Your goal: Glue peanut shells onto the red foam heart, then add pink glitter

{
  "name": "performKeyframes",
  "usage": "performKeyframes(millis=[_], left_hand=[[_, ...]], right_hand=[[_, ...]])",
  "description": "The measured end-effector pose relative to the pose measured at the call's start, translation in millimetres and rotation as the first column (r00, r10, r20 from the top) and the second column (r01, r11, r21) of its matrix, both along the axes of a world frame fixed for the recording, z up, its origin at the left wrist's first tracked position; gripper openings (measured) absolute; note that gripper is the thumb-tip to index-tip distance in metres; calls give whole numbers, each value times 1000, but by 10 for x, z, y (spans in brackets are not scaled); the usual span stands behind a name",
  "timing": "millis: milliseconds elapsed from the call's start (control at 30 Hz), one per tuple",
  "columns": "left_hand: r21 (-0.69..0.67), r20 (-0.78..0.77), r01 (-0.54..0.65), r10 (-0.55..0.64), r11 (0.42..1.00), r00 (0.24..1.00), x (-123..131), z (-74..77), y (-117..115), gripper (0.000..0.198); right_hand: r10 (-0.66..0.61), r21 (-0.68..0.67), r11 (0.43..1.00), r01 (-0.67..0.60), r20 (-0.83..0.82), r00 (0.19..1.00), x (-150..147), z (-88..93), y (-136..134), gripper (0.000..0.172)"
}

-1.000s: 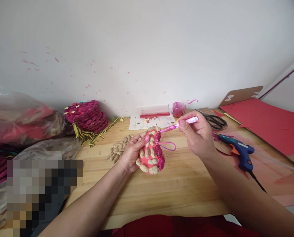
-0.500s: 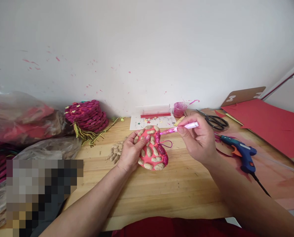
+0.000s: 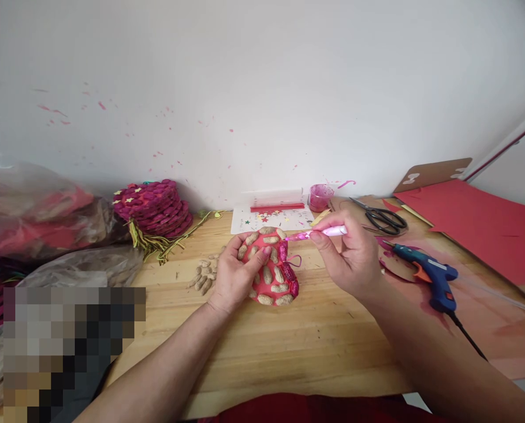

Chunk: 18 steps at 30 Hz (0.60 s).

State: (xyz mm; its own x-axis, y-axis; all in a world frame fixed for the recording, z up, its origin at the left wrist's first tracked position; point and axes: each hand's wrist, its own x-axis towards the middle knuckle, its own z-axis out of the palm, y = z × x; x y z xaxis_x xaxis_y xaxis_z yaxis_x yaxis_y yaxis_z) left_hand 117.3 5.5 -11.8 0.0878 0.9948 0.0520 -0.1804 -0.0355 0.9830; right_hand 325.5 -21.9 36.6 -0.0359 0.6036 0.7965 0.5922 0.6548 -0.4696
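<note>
Between thumb and fingers, my left hand (image 3: pixel 236 273) grips a red peanut-covered cutout (image 3: pixel 265 289) above the table. Most of its peanuts are bare tan; several along the right edge are painted magenta. A thin cord loop (image 3: pixel 294 260) sticks out from that edge. My right hand (image 3: pixel 349 254) pinches a paintbrush (image 3: pixel 333 231) with a white handle and pink-stained end. The brush tip meets the upper right edge of the cutout, by a bare peanut just above the magenta ones. Loose peanuts (image 3: pixel 203 276) lie left of my left hand.
A pink-stained cup (image 3: pixel 321 197) stands by the wall. Scissors (image 3: pixel 383 218), a blue glue gun (image 3: pixel 436 273) and red sheets (image 3: pixel 500 229) lie to the right. Stacked magenta peanut pieces (image 3: pixel 156 208) with tassels and plastic bags (image 3: pixel 46 205) sit left. Small stars lie on white paper (image 3: pixel 240 222).
The brush tip has shifted slightly up along the cutout's edge, from a magenta peanut to the bare one above. My right hand has moved a little left and down.
</note>
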Motion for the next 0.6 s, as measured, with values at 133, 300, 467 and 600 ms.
performKeyframes(millis=[133,300,467,600], left_hand=[[35,-34,-11,12,999,999,4,15,-15,47],[56,-58,-23,26,998,998,4,37,-16,48],[58,-67,-26,30,998,997,1,37,-8,49],[27,-24,-22,23,999,999,-3,32,2,50]], right_hand=[[13,-31,999,-13,26,1000,-7,7,9,9],[-16,-34,999,16,-8,1000,7,11,14,8],[5,-69,998,-3,21,1000,2,21,2,10],[10,-48,999,-10,-5,1000,5,29,2,9]])
